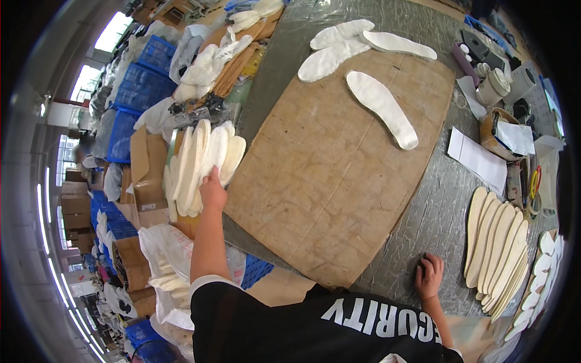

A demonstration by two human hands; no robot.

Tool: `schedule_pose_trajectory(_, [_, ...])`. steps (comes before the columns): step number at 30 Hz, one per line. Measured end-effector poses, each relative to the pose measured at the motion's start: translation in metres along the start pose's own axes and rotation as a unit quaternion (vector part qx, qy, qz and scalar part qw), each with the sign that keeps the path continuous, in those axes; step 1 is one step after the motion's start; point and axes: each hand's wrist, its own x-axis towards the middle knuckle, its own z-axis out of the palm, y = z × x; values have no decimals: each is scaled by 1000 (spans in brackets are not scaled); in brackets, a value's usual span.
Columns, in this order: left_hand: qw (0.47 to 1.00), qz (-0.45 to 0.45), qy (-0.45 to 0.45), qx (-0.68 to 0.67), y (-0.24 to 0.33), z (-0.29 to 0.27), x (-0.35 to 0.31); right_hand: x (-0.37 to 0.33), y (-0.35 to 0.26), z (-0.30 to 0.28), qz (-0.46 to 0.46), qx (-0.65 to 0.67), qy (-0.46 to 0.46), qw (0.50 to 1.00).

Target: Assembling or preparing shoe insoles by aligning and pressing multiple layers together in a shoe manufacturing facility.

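Grey, slightly shiny sheeting covers the table (423, 206), and a large worn cardboard sheet (327, 181) with rounded corners lies on it, brown and scuffed. At the table's left edge the left hand (212, 192) is stretched far out on a straight arm, its fingers laid on a stack of white insoles (203, 160) that stand on edge and fan out; whether the grip is closed around one of them I cannot tell. The right hand (429, 275) rests on the table near the front edge, fingers curled down, holding nothing. Just to its right lies a row of beige insole boards (496, 254), flat, stiff and overlapping. One fuzzy white insole (381, 107) lies alone on the cardboard, and three more white insoles (357, 42) lie beyond it.
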Motion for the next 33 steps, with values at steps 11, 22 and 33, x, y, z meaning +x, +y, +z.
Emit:
schedule_pose_trajectory(11, [985, 21, 147, -91, 29, -1, -2, -1, -3, 1, 5, 5, 10, 1000])
schedule_pose_trajectory(22, [993, -26, -65, -91, 5, 3, -8, -3, 0, 0, 9, -12, 7, 1000])
schedule_pose_trajectory(33, [886, 320, 95, -321, 279, -41, 6, 4, -8, 0, 19, 2, 19, 1000])
